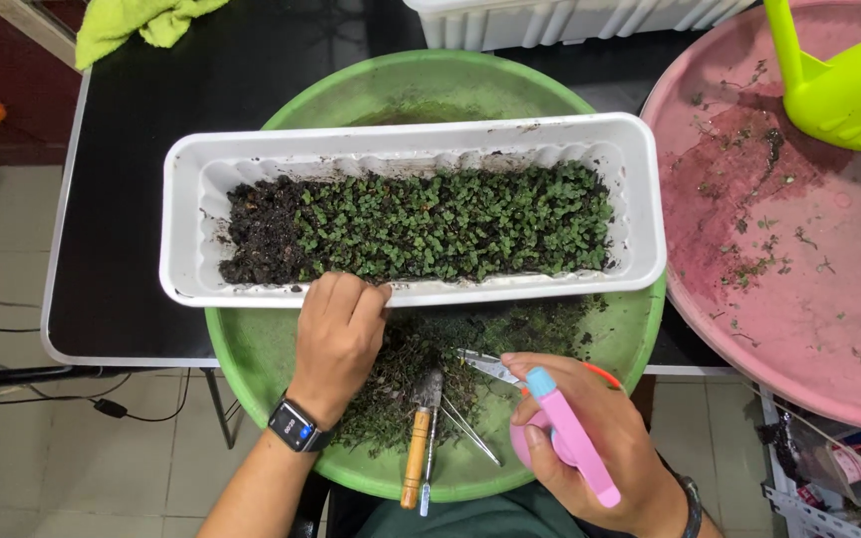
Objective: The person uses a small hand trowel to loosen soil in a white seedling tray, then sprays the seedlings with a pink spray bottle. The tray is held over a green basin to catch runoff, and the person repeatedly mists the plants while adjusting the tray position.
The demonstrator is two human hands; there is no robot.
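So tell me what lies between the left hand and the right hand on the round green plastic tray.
In the head view, between the left hand and the right hand lie cut sprouts, a wooden-handled trowel and thin metal tools on the green tray.

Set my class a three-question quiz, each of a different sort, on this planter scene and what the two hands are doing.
1. True or false: the left hand rests on the near rim of the white planter.
2. What does the right hand hold? A) an orange brush B) a pink spray bottle and scissors C) a green cloth
3. Fill in: the planter sits on a round ___ tray.

Key
1. True: its fingers curl over the rim beside the seedlings.
2. B; the scissor blades point toward the left hand.
3. Green; a wooden-handled trowel lies on it.
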